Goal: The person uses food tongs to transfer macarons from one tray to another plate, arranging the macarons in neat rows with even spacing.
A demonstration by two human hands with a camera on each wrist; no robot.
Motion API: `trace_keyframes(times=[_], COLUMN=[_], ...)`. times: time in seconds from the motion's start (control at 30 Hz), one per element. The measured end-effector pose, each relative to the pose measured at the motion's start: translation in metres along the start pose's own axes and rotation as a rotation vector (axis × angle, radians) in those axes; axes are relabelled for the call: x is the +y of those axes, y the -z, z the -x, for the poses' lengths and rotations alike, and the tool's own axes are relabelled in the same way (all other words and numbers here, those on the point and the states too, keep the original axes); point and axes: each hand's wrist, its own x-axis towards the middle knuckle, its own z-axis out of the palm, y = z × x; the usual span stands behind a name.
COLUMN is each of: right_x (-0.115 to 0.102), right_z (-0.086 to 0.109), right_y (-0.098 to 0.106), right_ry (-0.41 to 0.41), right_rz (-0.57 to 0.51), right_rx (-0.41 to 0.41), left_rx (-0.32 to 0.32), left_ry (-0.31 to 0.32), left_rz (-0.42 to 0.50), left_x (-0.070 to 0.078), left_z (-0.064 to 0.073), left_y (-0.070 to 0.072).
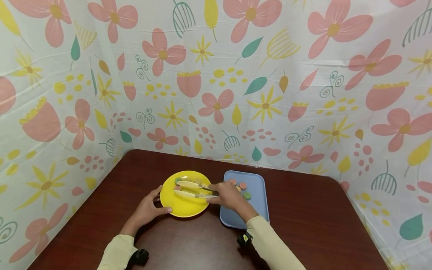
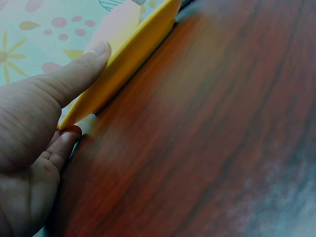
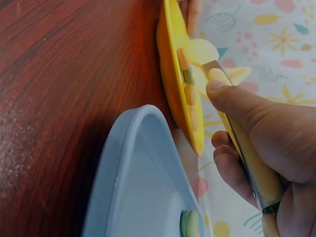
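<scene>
My left hand (image 1: 150,206) holds the near left rim of a round yellow plate (image 1: 185,210), thumb on the edge and fingers beneath it. In my right hand (image 1: 229,194) is a pair of metal tongs (image 1: 189,194) with cream tips, reaching left over the plate. Near the tips lies a pinkish-brown round piece (image 1: 177,188); whether they touch it I cannot tell. Along the plate's far side are more small macaron-like pieces, one of them green (image 1: 177,180). The right wrist view shows several in a row, including an orange one (image 3: 183,59).
Right of the plate stands a blue rectangular tray (image 1: 258,206), partly under my right forearm. It bears pink and green macaron-like pieces (image 1: 247,195) and a yellowish one. Both rest on a dark brown table (image 1: 303,217). Flower-patterned cloth (image 1: 216,123) hangs behind and to the left.
</scene>
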Motion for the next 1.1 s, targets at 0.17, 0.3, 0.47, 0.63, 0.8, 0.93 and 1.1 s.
trace_keyframes(times=[0.17,0.3,0.47,0.63,0.8,0.93,1.1], right_x=[-0.002,0.0,0.006,0.011,0.026,0.038,0.054], right_z=[0.004,0.01,0.022,0.04,0.061,0.084,0.116], right_y=[0.004,0.012,0.025,0.043,0.06,0.075,0.087], right_ry=[0.002,0.004,-0.001,-0.037,-0.079,-0.15,-0.239], right_rz=[-0.004,0.003,0.051,0.038,0.015,0.012,0.018], right_rx=[0.002,0.008,0.045,0.094,0.123,0.122,0.144], left_rx=[-0.002,0.0,0.003,0.009,0.008,0.0,0.005], left_ry=[-0.005,-0.004,0.001,-0.001,0.0,-0.004,-0.001], left_rz=[0.02,0.009,0.001,0.011,0.019,0.02,0.02], left_x=[0.0,0.0,-0.001,-0.001,-0.003,-0.003,0.0], left_z=[0.0,-0.001,-0.001,-0.001,-0.001,-0.001,0.001], left_y=[0.0,0.0,0.0,0.001,0.0,-0.001,0.0])
